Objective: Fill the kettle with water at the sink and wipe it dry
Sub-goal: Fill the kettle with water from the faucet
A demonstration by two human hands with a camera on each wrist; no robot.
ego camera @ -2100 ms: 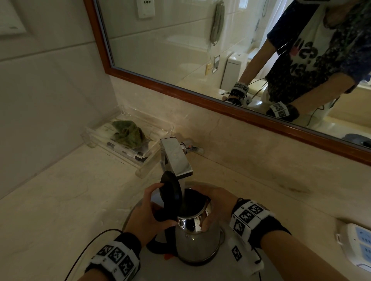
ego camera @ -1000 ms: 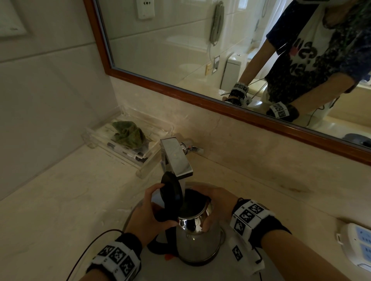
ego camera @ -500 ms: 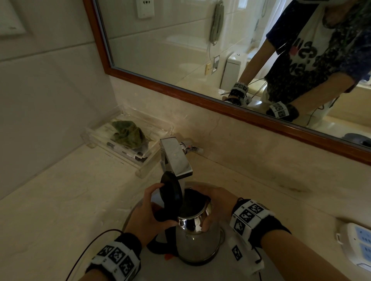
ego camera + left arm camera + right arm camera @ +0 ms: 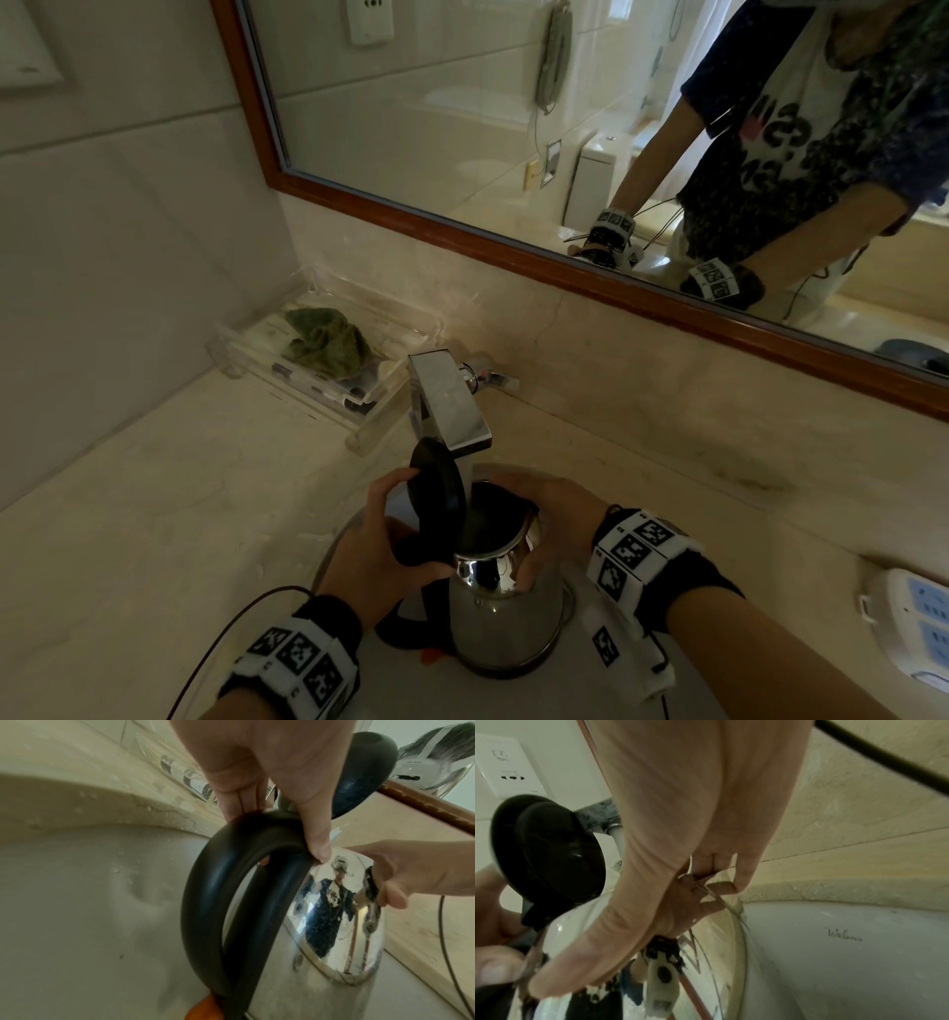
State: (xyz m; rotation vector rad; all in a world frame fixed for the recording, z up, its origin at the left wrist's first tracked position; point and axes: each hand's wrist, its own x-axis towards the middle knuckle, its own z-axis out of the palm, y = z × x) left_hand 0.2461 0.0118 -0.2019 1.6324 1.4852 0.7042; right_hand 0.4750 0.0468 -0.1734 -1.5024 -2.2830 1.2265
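While my left hand (image 4: 382, 555) wraps its curled fingers (image 4: 241, 787) and thumb around the top of the black loop handle (image 4: 205, 902), the kettle (image 4: 506, 611) stands upright in the sink basin (image 4: 859, 953), directly under the square chrome faucet (image 4: 449, 398). My right hand (image 4: 552, 519) cups the polished upper body on the opposite side, with fingers curved over the open rim and the thumb pressed against the steel. The black lid (image 4: 436, 491) stands tipped up just beyond my left thumb, between both hands and beneath the spout. Readable writing is limited: a cursive maker's mark on the basin wall, past my right fingertips (image 4: 741, 874), begins with "W", and the remaining letters cannot be resolved. Square coded markers cover both wristbands. Lettering on the shirt shows reversed in the mirror (image 4: 462, 128) and cannot be read. Well beyond my left fingers, a clear tray (image 4: 390, 395) holds a crumpled green cloth (image 4: 326, 339); small labelled bottles along its front edge are too small to read. A white power strip (image 4: 914, 627) lies on the counter to the right of my right wrist, cut off by the frame edge. The water level inside the kettle is too dark to judge. An orange part at the handle base is partly cropped.
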